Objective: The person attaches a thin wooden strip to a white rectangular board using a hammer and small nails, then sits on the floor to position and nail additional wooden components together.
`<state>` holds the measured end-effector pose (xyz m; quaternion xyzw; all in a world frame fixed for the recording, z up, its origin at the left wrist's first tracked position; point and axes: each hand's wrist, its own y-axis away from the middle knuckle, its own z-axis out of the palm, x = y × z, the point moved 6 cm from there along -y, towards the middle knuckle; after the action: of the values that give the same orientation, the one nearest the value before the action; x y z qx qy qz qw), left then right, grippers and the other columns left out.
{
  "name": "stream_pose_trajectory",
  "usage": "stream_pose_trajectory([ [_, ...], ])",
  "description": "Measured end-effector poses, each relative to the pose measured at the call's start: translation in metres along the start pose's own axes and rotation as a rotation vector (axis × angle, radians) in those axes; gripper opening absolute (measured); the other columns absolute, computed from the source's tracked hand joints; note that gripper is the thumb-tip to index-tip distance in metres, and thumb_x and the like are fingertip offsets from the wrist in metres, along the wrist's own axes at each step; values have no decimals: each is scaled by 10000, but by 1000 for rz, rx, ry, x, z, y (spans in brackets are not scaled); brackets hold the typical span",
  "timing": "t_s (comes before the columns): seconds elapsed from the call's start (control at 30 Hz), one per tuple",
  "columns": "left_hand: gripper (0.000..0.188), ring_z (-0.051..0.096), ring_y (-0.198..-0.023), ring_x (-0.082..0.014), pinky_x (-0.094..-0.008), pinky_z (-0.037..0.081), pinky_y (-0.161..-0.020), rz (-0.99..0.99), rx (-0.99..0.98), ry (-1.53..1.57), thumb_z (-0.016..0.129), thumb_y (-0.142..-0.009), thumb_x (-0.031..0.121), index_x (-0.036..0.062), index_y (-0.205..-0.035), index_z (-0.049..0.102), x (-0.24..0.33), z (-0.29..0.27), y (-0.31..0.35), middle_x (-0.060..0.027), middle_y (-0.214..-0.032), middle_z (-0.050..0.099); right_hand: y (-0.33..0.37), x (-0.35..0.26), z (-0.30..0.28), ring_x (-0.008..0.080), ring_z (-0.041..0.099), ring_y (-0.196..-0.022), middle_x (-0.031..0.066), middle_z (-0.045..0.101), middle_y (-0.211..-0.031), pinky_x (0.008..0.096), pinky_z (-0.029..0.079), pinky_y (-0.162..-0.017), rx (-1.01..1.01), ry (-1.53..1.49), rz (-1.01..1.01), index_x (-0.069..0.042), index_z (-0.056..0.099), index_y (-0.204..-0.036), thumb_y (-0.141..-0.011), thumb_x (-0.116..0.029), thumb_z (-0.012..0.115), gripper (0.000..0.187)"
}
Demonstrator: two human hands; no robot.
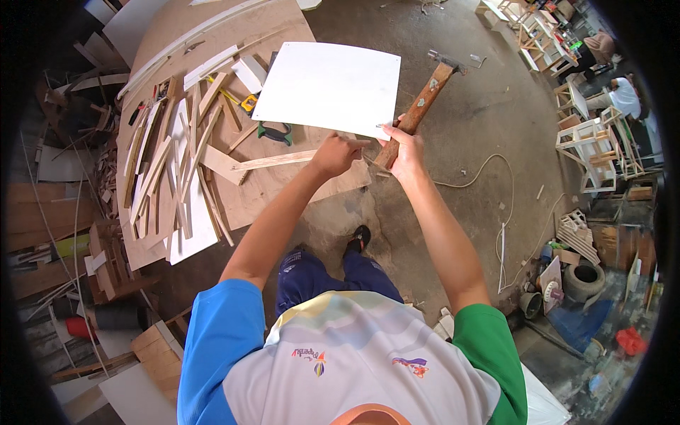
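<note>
My right hand (406,152) is wrapped round the wooden handle of a claw hammer (419,106), whose metal head points away from me. Its thumb presses on the near right corner of a white rectangular board (329,85), where a small dark mark or nail shows. Left of it, my left hand (338,154) is closed, its index finger reaching toward that corner. What its curled fingers hold, if anything, is hidden. A pale wooden strip (276,161) runs up to the left hand from the left; its right end is hidden there.
A plywood worktop (269,202) bears several loose wood strips (170,163), a yellow-framed saw (248,103) and a green-and-black handle (275,133). Stools (588,152) stand at the right. A cable (489,159) crosses the concrete floor. A tyre (585,281) lies lower right.
</note>
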<state>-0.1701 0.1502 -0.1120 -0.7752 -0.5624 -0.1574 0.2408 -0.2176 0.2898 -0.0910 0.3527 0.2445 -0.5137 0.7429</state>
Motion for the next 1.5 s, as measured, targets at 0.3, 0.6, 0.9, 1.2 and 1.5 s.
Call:
stream_pose_trajectory([
  [0.3, 286, 632, -906, -221, -389, 432, -837, -199, -145, -68, 572, -826, 101, 124, -1100, 647, -87, 86, 20, -54, -922, 692, -20, 10, -42, 212, 607, -868, 46, 506, -897, 410, 497, -798, 15, 84, 94, -91, 409, -1037, -713, 80, 678, 455],
  [0.6, 398, 550, -1050, -261, -377, 454, -811, -550, 295, 1224, 685, -812, 106, 19, -1171, 541, -39, 70, 28, -128, -1125, 592, -26, 34, -60, 196, 592, -857, 40, 500, -901, 383, 475, -745, -13, 128, 170, -90, 408, -1049, -715, 67, 686, 462],
  [0.9, 326, 607, -973, -232, -370, 506, -780, -821, 581, 1589, 597, -887, 45, -18, -1193, 504, 13, 46, 14, -123, -1079, 604, -9, 32, -47, 163, 565, -829, 56, 525, -914, 310, 448, -729, -26, 187, 169, -75, 459, -1032, -719, 50, 705, 417],
  [1.2, 333, 635, -913, -229, -342, 566, -732, -798, 620, 1606, 644, -826, -40, -46, -1128, 502, 21, 38, 11, -139, -1051, 587, -2, 16, -40, 158, 563, -858, 48, 530, -935, 317, 476, -777, -133, 391, 42, -46, 465, -1058, -756, 6, 717, 396],
  [1.5, 305, 660, -903, -270, -388, 582, -797, -795, 557, 1522, 585, -848, -74, -91, -1132, 475, 23, 38, 12, -171, -1069, 588, 13, -4, -26, 188, 608, -817, 51, 600, -864, 333, 499, -730, -131, 945, -441, -51, 520, -955, -754, -66, 746, 303],
])
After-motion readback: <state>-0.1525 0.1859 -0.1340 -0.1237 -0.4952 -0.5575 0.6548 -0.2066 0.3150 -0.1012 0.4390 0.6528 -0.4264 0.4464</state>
